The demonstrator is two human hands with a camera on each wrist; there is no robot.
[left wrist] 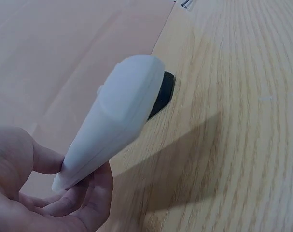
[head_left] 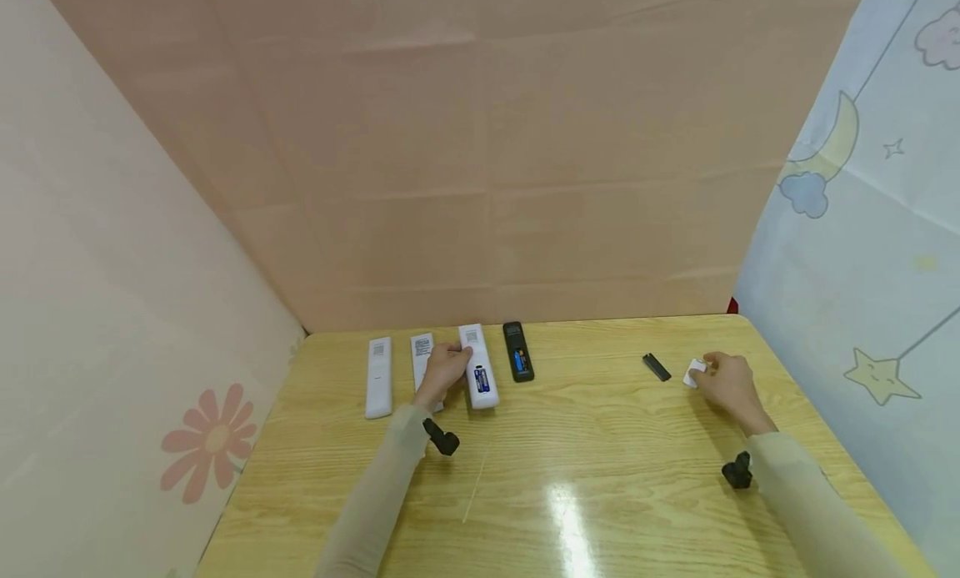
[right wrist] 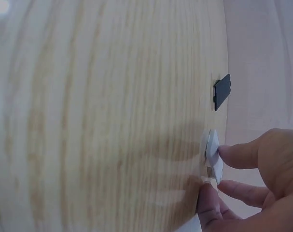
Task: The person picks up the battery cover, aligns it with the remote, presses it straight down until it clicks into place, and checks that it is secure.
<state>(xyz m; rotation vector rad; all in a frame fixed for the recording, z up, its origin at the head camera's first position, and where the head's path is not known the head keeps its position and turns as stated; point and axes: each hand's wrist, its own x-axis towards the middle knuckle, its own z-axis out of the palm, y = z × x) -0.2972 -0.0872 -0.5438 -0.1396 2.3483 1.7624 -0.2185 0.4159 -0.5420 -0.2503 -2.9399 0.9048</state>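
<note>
My left hand grips a white remote control by its side, lifted off the table in the left wrist view. Batteries show in its uncovered compartment. At the table's right side, my right hand pinches a small white battery cover between thumb and fingers. In the right wrist view that white cover is tilted, close to the tabletop. Beside it lies a black battery cover. A black remote with its battery compartment uncovered lies just right of the held remote.
Two more white remotes lie to the left: one at the far left, and another partly hidden by my left hand. The wooden table meets a beige backdrop behind and patterned cloth sheets on both sides.
</note>
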